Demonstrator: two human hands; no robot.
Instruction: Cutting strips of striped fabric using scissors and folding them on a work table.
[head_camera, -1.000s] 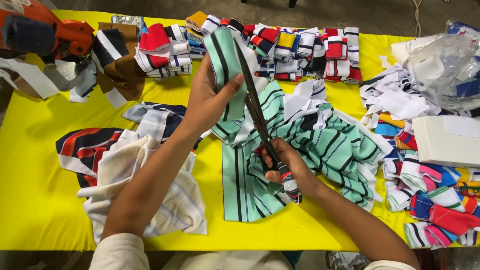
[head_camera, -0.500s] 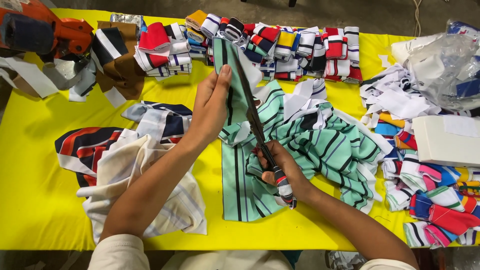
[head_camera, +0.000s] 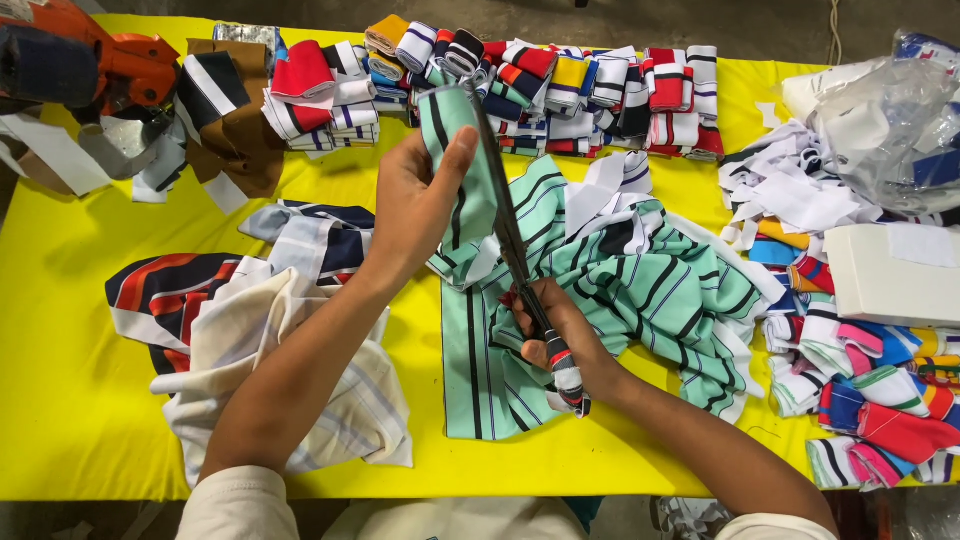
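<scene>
My left hand (head_camera: 418, 205) grips a raised strip of mint-green fabric with dark stripes (head_camera: 455, 160), pinching it between thumb and fingers. My right hand (head_camera: 555, 335) is closed on the handles of long black scissors (head_camera: 505, 225), whose blades run up along the right edge of the held strip. The rest of the green striped fabric (head_camera: 640, 290) lies crumpled on the yellow table (head_camera: 60, 300) under and to the right of both hands.
Rows of folded striped collar pieces (head_camera: 560, 85) line the far edge. A cream and striped cloth pile (head_camera: 260, 340) lies left. White scraps (head_camera: 790, 190), a white box (head_camera: 890, 275), a plastic bag (head_camera: 890, 110) and more coloured pieces (head_camera: 870, 400) sit right. An orange tool (head_camera: 90, 60) is far left.
My left hand has shifted grip and lifted the green strip more upright. The scissors have advanced up along the strip, blades closer together.
</scene>
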